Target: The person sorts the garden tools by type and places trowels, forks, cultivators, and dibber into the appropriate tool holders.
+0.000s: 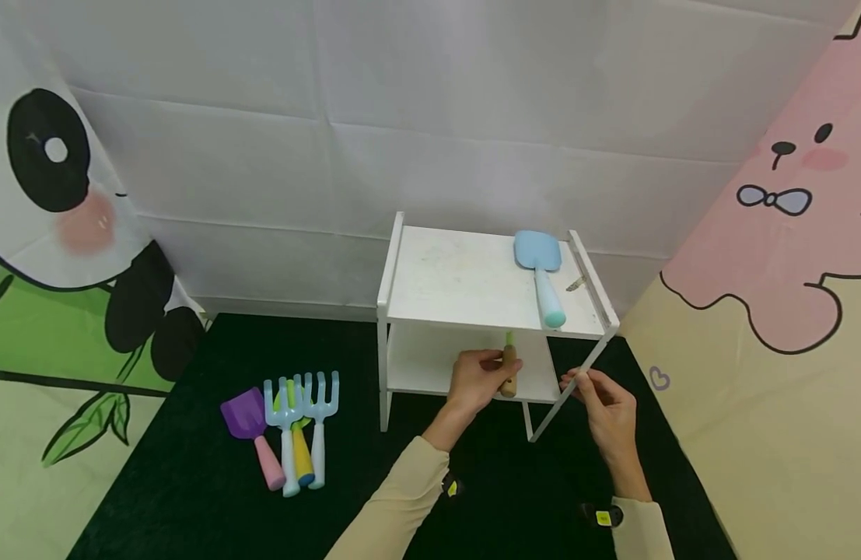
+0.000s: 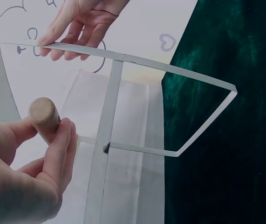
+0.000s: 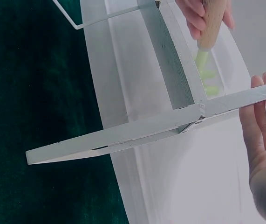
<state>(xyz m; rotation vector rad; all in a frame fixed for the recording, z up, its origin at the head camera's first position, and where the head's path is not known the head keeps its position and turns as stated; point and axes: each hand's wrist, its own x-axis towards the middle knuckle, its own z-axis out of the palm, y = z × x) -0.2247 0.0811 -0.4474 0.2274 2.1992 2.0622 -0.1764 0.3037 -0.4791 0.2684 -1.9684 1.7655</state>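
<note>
My left hand [image 1: 475, 381] pinches the wooden handle of a small toy rake [image 1: 509, 379] at the front of the white shelf's lower level. The rake's light green pronged head points inward, with its prongs [image 3: 209, 81] over the white lower board in the right wrist view. In the left wrist view the rounded handle end [image 2: 44, 114] sits between thumb and fingers. My right hand [image 1: 610, 412] grips the slanted front leg [image 1: 580, 373] on the right side of the shelf, thumb on one face and fingers behind. A light blue toy shovel [image 1: 540, 264] lies on the top board [image 1: 451, 272].
Left of the shelf, a purple shovel [image 1: 246, 416] with a pink handle, two light blue forks [image 1: 320, 435] and a yellow-handled tool [image 1: 302, 455] with a green head lie bunched on the dark green cloth [image 1: 360, 513]. A white wall [image 1: 437, 171] stands close behind the shelf.
</note>
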